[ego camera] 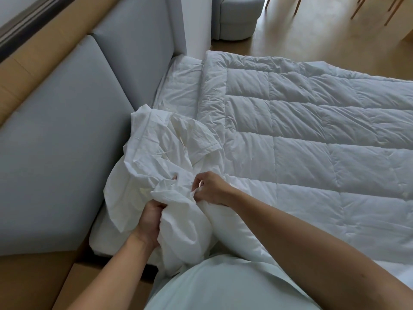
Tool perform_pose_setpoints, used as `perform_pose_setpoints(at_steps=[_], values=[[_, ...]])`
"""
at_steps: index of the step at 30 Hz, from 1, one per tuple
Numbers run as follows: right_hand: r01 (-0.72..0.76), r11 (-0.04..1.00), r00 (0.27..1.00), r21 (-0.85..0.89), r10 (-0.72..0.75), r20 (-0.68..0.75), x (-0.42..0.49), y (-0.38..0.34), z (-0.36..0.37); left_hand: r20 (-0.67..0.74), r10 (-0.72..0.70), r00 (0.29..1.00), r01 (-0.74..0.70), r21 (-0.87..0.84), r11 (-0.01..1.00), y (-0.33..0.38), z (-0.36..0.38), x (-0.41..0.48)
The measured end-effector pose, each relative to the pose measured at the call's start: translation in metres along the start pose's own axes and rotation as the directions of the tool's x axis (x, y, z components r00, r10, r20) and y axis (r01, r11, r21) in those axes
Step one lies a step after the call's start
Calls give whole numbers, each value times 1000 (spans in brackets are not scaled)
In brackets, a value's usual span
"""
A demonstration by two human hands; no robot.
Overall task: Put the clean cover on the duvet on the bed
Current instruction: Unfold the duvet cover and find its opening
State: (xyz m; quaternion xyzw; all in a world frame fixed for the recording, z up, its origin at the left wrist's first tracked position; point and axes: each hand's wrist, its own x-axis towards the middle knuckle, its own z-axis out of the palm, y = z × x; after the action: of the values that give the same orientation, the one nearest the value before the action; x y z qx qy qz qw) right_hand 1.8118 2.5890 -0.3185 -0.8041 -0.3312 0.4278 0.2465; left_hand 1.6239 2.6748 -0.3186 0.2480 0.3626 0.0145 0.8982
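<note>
Clutching the cover (156,148) are the left hand (150,220) and, seemingly, the right hand (212,189).

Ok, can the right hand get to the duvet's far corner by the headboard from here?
Probably not: the right hand pinches the bunched cover, and the far corner lies across the full width of the duvet. Nothing blocks the way; it likely means walking round.

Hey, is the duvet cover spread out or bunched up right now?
Bunched up. The cover lies in a crumpled heap beside the headboard, with the left hand gripping its folds.
</note>
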Motion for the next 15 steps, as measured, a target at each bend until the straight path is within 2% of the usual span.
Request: perform_pose_setpoints(at_steps=[4,8,12,15], values=[[-28,997,1000,-66,28,-5,-1,2,6,-14,-49,999,49,3,999,-3,-2,-1],[-68,998,997,-19,68,-28,-4,4,13,55,35,998,-40,97,994,-2,-3,-4],[-69,997,998,39,69,11,-6,4,16,-65,103,993,-89,199,976,-6,4,1],[-99,986,989,133,83,121,-11,1,16,-118,163,980,-127,260,957,-8,13,3]])
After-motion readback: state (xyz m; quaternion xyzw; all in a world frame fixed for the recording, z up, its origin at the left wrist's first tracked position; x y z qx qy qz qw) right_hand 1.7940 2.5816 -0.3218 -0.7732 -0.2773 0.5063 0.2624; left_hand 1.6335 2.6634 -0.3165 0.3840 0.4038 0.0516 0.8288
